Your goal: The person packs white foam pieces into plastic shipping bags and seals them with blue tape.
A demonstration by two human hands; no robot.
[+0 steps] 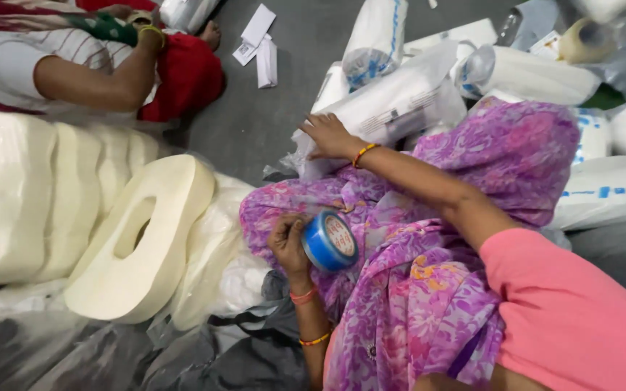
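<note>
Grey floor; left hand (288, 242) apparently grips glossy round tape roll (330, 241)

We look steeply down from our head, close over our lap; the floor stretches away toward twelve o'clock.

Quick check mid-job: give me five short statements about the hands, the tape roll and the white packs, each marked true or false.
1. The left hand holds a blue tape roll. True.
2. The right hand rests on a white wrapped pack. True.
3. The tape roll lies on the floor. False: it is held over the purple cloth on the lap.
4. The cream foam ring leans at the left. True.
5. The right hand grips scissors. False: it lies flat on the pack, holding no tool.
</note>
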